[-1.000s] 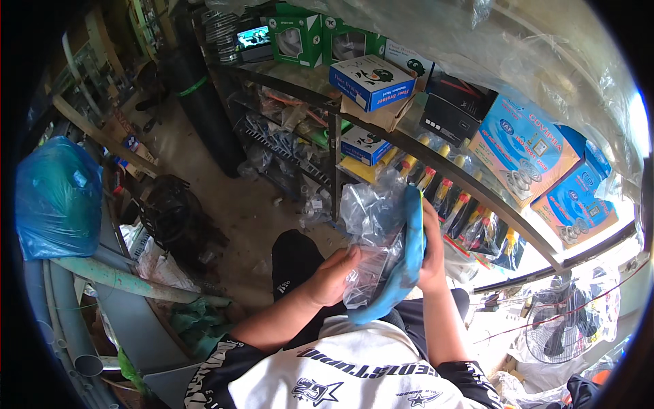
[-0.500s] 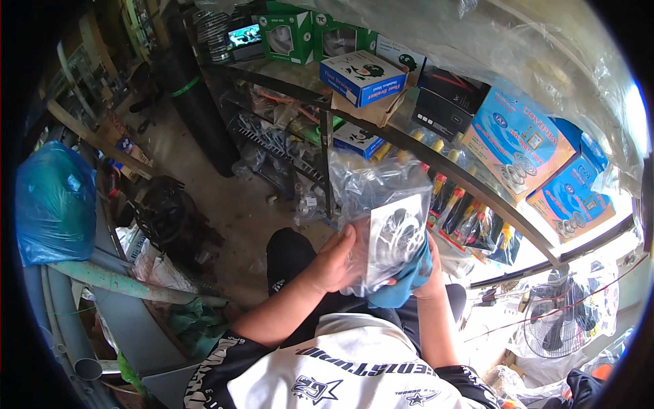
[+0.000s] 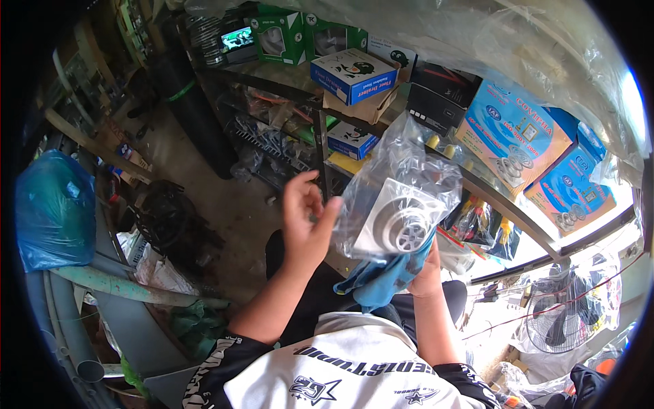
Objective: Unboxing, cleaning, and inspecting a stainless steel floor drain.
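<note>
A square silver metal floor drain (image 3: 381,228) with a round, slotted centre sits inside a clear plastic bag (image 3: 403,151), raised in front of the person's chest, with its face turned up between the hands. A crumpled blue cloth (image 3: 383,278) is bunched under its near edge, hanging just left of the right hand (image 3: 426,269), which is clamped on the cloth and supports the bagged drain from below. The left hand (image 3: 304,215) is empty, with fingers loosely curled and thumb apart, just beside the bag's left edge; whether the thumb touches the plastic cannot be told. Beyond both hands runs a dark metal-framed shelf (image 3: 504,210), bearing a blue-and-white cardboard box (image 3: 354,75) and, further off, two green window boxes (image 3: 281,39). Ahead and right of the right hand stands a large blue-and-tan cardboard box (image 3: 514,136), with a black cardboard box (image 3: 436,109) beside it. A black fan wrapped in clear plastic (image 3: 562,317) is well to the right of the right hand. Far left of the left hand is a bulging blue plastic sack (image 3: 56,208).
</note>
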A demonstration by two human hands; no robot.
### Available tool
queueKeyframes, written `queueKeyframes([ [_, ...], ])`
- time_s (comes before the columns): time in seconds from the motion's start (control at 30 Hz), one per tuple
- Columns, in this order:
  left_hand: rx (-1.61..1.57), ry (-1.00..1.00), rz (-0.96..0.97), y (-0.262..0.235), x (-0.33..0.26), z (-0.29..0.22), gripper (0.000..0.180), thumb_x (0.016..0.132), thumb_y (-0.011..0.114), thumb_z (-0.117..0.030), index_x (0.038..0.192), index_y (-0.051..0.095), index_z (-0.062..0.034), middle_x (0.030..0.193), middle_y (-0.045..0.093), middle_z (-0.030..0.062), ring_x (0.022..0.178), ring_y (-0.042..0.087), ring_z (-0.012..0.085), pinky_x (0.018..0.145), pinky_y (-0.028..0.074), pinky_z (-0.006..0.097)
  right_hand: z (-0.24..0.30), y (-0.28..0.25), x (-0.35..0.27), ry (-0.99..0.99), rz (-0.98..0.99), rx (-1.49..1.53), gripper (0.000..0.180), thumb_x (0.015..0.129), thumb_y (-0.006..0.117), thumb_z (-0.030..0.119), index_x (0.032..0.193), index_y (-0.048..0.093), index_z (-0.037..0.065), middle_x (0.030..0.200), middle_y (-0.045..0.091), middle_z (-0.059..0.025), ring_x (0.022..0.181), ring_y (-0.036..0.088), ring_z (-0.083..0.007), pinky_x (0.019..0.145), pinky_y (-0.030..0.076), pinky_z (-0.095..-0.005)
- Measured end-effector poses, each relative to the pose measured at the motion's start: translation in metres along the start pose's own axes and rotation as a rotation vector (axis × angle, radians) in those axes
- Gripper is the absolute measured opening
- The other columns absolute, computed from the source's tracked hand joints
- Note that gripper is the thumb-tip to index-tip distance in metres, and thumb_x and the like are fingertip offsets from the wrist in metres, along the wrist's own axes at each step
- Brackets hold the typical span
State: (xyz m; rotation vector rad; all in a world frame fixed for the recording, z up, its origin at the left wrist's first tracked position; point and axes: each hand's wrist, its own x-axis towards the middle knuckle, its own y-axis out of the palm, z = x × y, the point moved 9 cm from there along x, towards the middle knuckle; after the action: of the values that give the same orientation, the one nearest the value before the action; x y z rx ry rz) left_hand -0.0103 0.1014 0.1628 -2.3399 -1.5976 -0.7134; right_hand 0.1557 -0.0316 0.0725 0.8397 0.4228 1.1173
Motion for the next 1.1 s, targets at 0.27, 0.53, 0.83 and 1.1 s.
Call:
queueKeyframes([
  [0.27, 0.374, 0.098, 0.442, 0.055, -0.040, -0.013, 0.116, 0.072, 0.085, -0.033, 0.152, 0.008, -0.0016, 0.150, 0.026, 0.0230, 0.140, 0.030, 0.0347, 0.114, 0.025, 0.044, 0.034, 0.055, -0.010, -0.388, 0.085, -1.028, 0.038, 0.084, 0.064, 0.005, 0.121, 0.057, 0.000, 0.108, 0.067, -0.0108, 0.098, 0.063, -0.0186, 0.087, 0.048, -0.0298],
  [0.53, -0.435, -0.089, 0.251, 0.051, -0.046, -0.003, 0.130, 0.071, 0.087, -0.026, 0.152, -0.013, -0.0109, 0.150, 0.024, 0.0207, 0.136, 0.034, 0.0316, 0.113, 0.026, 0.043, 0.011, 0.076, -0.031, -0.322, 0.495, -1.223, 0.056, 0.082, 0.061, 0.014, 0.133, 0.048, -0.003, 0.124, 0.056, -0.0247, 0.110, 0.058, -0.0407, 0.094, 0.046, -0.0402],
  [0.83, -0.446, -0.401, 0.455, 0.074, -0.089, 0.041, 0.104, 0.073, 0.083, -0.035, 0.151, 0.022, -0.0004, 0.148, 0.037, 0.0132, 0.138, 0.034, 0.0238, 0.114, 0.025, 0.037, 0.006, 0.066, -0.005, -0.345, 0.357, -1.183, 0.096, 0.087, 0.050, 0.061, 0.151, 0.020, -0.003, 0.158, 0.015, -0.0247, 0.148, 0.007, -0.0415, 0.118, 0.005, -0.0511],
  [1.1, -0.820, -0.542, 0.398, 0.052, -0.074, 0.084, 0.063, 0.102, 0.041, -0.042, 0.150, 0.024, -0.0063, 0.154, 0.031, 0.0137, 0.140, 0.034, 0.0271, 0.115, 0.030, 0.042, -0.021, 0.115, -0.017, -0.492, 0.738, -1.375, 0.074, 0.095, 0.037, 0.052, 0.148, 0.033, 0.000, 0.155, 0.023, -0.0264, 0.146, 0.017, -0.0422, 0.117, 0.013, -0.0521],
])
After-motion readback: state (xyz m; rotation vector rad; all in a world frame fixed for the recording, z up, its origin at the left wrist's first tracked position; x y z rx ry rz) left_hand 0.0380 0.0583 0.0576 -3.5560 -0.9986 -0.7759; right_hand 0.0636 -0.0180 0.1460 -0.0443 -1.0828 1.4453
